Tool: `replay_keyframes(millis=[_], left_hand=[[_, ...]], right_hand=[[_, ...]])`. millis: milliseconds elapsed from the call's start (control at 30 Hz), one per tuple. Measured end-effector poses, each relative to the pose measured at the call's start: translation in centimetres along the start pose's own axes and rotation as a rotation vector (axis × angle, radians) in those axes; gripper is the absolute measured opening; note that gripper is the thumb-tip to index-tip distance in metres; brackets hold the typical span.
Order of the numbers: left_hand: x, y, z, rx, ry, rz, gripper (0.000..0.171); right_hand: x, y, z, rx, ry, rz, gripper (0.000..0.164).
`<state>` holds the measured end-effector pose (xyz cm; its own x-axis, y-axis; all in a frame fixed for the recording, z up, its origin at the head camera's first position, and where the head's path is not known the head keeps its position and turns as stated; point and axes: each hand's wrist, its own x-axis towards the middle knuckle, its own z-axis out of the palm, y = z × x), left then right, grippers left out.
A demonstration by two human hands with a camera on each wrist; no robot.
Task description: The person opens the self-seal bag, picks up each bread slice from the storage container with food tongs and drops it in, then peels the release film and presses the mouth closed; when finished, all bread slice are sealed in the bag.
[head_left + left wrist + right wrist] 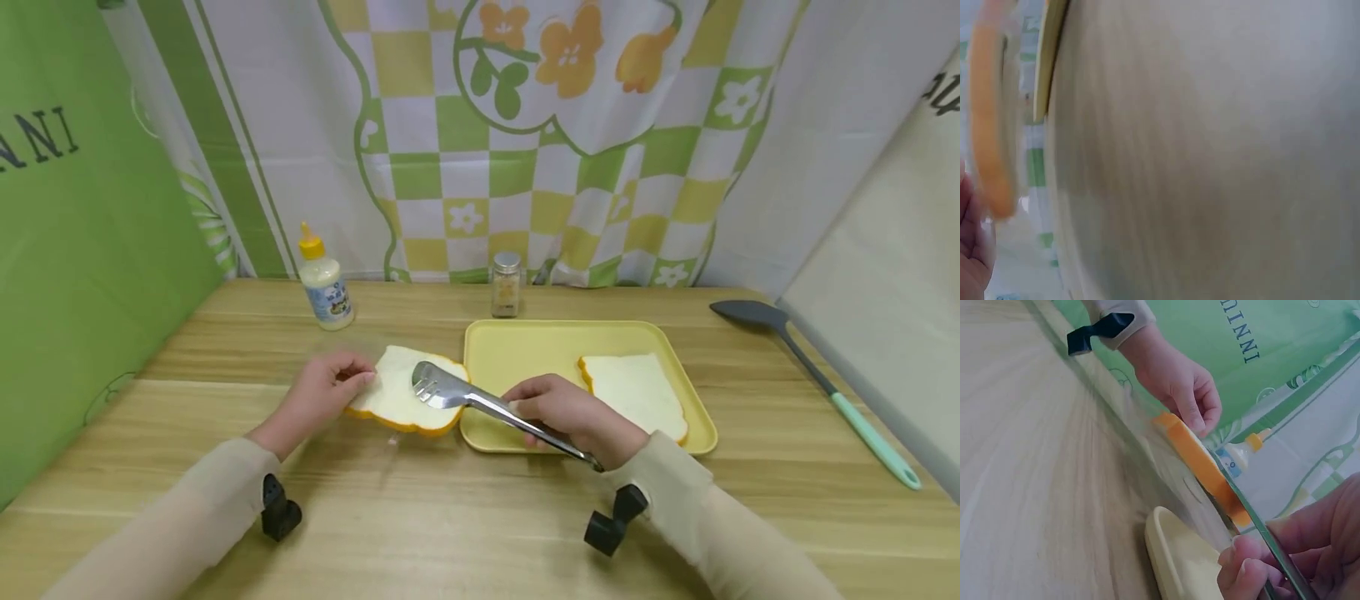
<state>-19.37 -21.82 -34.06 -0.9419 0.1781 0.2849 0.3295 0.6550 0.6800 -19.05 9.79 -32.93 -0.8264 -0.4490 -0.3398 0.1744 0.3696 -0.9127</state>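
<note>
A white bread slice (397, 392) with an orange-brown crust is held up left of the yellow tray (487, 350), as the right wrist view shows. Thumb and fingers of my left hand (326, 392) pinch its left edge. My right hand (558, 408) grips metal tongs (495, 406); their slotted head lies over the slice's upper face, and the lower arm's tip is hidden beneath. In the right wrist view, the crust edge (1200, 462) runs from the left fingers toward the tongs. A second bread slice (637, 392) lies on the tray's right side, partly behind my right wrist.
A squeeze bottle (327, 292) with a yellow cap stands at the back left. Behind the tray is a small glass jar (506, 287) with a silver lid. A dark spatula (813, 367) with a mint handle lies at the right edge. Curtains close off the back.
</note>
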Motion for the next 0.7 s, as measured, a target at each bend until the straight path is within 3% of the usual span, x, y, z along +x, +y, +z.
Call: replay_keyframes(millis=[67, 300, 533, 700], left_hand=[[-0.2, 0.0, 0.4, -0.022, -0.013, -0.013, 0.005], [0.0, 0.5, 0.4, -0.009, 0.024, -0.004, 0.004], [0.2, 0.1, 0.3, -0.018, -0.046, -0.021, 0.006], [0.2, 0.2, 0.6, -0.054, -0.036, -0.037, 0.005]], right_hand=[[0.1, 0.2, 0.4, 0.002, 0.011, 0.002, 0.028], [0.7, 0.2, 1.6, -0.186, 0.08, 0.018, 0.026], [0.3, -0.3, 0.8, -0.015, 0.027, -0.014, 0.028], [0.7, -0.4, 1.4, -0.079, 0.063, -0.012, 0.027]])
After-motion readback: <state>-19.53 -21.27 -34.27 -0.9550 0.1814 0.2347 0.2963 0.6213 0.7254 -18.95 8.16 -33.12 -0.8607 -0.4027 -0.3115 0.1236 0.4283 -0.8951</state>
